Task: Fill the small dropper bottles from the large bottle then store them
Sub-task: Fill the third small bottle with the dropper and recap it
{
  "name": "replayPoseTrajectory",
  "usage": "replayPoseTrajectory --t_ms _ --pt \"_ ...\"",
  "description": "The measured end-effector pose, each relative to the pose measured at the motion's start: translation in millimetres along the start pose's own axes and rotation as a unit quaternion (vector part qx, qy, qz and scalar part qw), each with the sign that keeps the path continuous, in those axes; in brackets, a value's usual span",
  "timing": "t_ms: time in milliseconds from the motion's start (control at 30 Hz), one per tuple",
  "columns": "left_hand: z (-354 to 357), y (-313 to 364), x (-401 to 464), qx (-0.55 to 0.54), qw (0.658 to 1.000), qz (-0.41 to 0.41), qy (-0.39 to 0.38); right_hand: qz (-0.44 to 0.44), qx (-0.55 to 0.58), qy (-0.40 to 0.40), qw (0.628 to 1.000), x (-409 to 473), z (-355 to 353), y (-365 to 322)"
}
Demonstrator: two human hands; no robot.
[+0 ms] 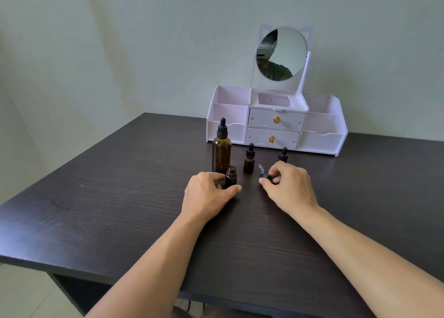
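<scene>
Gripping an uncapped small bottle (pixel 231 176) upright on the dark table (pixel 120 197), the left hand (pixel 206 194) curls thumb and fingers round its base. Just right of it, the right hand (pixel 289 186) pinches the removed dropper (pixel 264 172), glass tip angled up and left. Behind the left hand stands the large bottle (pixel 221 149), capped. Two more capped bottles (pixel 249 159) stand beyond the right hand, one (pixel 283 154) partly hidden, perhaps touching its knuckles. A white organizer (pixel 276 123) sits farther back.

Amber glass bottles (pixel 221 153) w/ black droppers, dark wood-grain table (pixel 120 197), white organizer (pixel 276 123) w/ gold knobs
</scene>
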State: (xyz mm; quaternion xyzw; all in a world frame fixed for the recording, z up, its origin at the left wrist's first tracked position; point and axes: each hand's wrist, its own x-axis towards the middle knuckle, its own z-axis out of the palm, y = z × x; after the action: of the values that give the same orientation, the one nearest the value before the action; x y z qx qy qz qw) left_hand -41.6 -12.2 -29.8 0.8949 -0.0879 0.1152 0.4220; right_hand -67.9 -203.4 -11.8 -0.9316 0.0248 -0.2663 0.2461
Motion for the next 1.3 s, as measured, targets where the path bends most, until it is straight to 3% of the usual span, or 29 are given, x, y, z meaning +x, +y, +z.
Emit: replayPoseTrajectory --t_ms 200,300,533,633,1000,1300 --pt "-1 0 -2 -0.010 1.000 0.003 0.000 -0.023 -0.006 0.038 0.999 4 -10 -12" --pt "-2 1 -1 -0.008 1.000 0.001 0.006 -0.049 0.062 0.059 0.995 26 -17 -34" --pt "-2 1 1 -0.011 1.000 -0.027 0.008 -0.018 0.234 -0.027 0.972 86 -6 -86" --pt "-2 0 2 -0.014 0.999 -0.035 0.011 0.004 0.242 -0.066 0.968 93 6 -93" --pt "-6 6 -1 -0.012 0.999 -0.034 0.012 0.015 0.260 0.005 0.965 92 19 -101" --pt "-8 8 -3 -0.007 0.999 -0.037 0.009 0.006 0.263 0.007 0.965 91 21 -102"
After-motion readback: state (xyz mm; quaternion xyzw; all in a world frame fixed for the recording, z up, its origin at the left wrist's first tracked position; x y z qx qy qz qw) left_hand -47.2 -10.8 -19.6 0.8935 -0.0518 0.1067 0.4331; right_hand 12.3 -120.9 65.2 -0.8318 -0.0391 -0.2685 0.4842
